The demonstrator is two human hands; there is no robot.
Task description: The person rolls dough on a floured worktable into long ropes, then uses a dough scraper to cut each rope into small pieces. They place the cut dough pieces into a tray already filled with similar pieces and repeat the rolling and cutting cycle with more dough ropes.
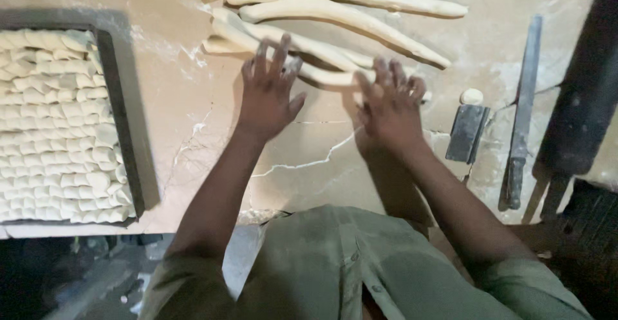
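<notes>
Both my hands lie flat, fingers spread, on a long pale dough rope (325, 74) that runs across a floury worktop (193, 120). My left hand (269, 91) presses its left part and my right hand (390, 104) its right end. Several more dough ropes (341, 14) lie side by side just beyond my fingers, running to the far right.
A dark metal tray (122, 127) packed with rows of small cut dough pieces (55, 127) sits at the left. At the right lie a flat metal scraper (467, 133), a small dough ball (472, 96), a long knife (523, 114) and a dark rolling pin (582, 101).
</notes>
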